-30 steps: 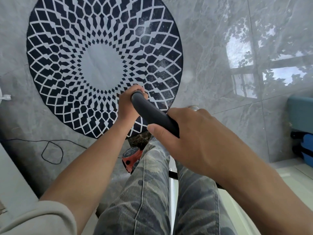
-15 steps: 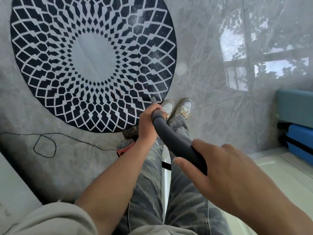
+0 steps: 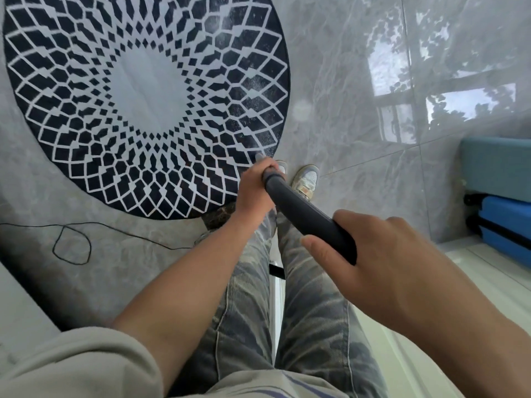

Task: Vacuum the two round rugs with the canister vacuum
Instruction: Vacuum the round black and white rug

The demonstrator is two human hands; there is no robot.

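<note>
A round rug (image 3: 138,90) with a dark blue and white diamond pattern and a pale centre lies on the grey tiled floor, upper left. My left hand (image 3: 253,188) grips the far end of the dark grey vacuum wand handle (image 3: 304,216), just at the rug's near right edge. My right hand (image 3: 382,259) holds the near end of the same handle, fingers curled round it. The wand's lower part and the nozzle are hidden behind my hands and legs. The canister and a second rug are out of sight.
A thin black cord (image 3: 71,242) loops over the floor at left. Blue cases (image 3: 500,214) stand at the right edge. My shoes (image 3: 306,179) stand on the tiles beside the rug. A pale raised ledge (image 3: 474,282) runs at lower right.
The view shifted so the rug sits further up and left. My shoes came into sight, and the orange canister seen between my legs earlier is hidden now. Both hands kept hold of the handle.
</note>
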